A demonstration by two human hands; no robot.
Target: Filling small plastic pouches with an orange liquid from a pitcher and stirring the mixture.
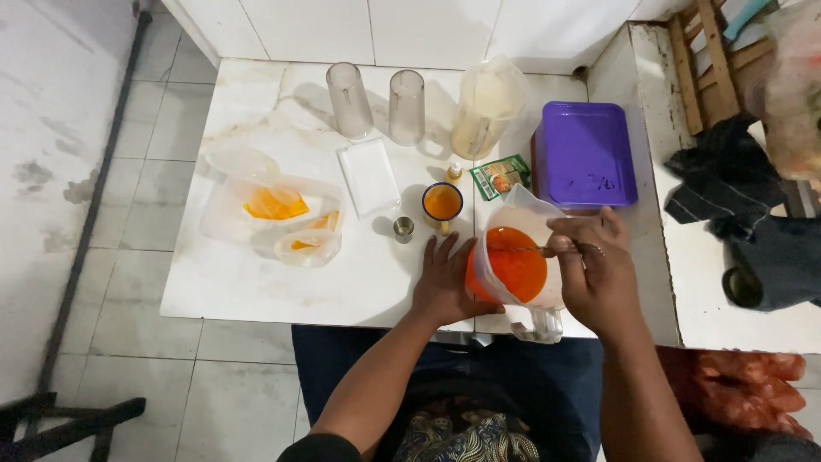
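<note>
A clear plastic jug holding bright orange liquid (513, 261) stands at the near edge of the white marble-look table (256, 291), directly in front of the person, with its handle toward them and its spout pointing away. The left hand (445, 282) lies against the jug's left wall, fingers spread and laid flat, palm pressed to the plastic. The right hand (594, 269) hovers over the jug's right rim, thumb and fingertips pinched on the end of a thin metal spoon (534, 249) whose stem reaches across the opening above the orange liquid.

Just beyond the jug sits a small purple-rimmed cup filled with orange liquid (442, 204), and beside it, to the left, a small steel measuring cup (404, 228). A little bottle with a yellow cap (454, 172) and a green printed sachet (500, 177) lie near the cup. Further left is a clear plastic container with orange pieces inside (274, 210), with a smaller clear tub (308, 245) touching its near side. A flat white rectangular lid (368, 175) rests between that container and the cup. At the far edge stand two tall clear tumblers turned upside down (376, 104) and a second clear jug with pale liquid (486, 107). A purple rectangular plastic box with its lid on (586, 154) sits at the right, just beyond the right hand
</note>
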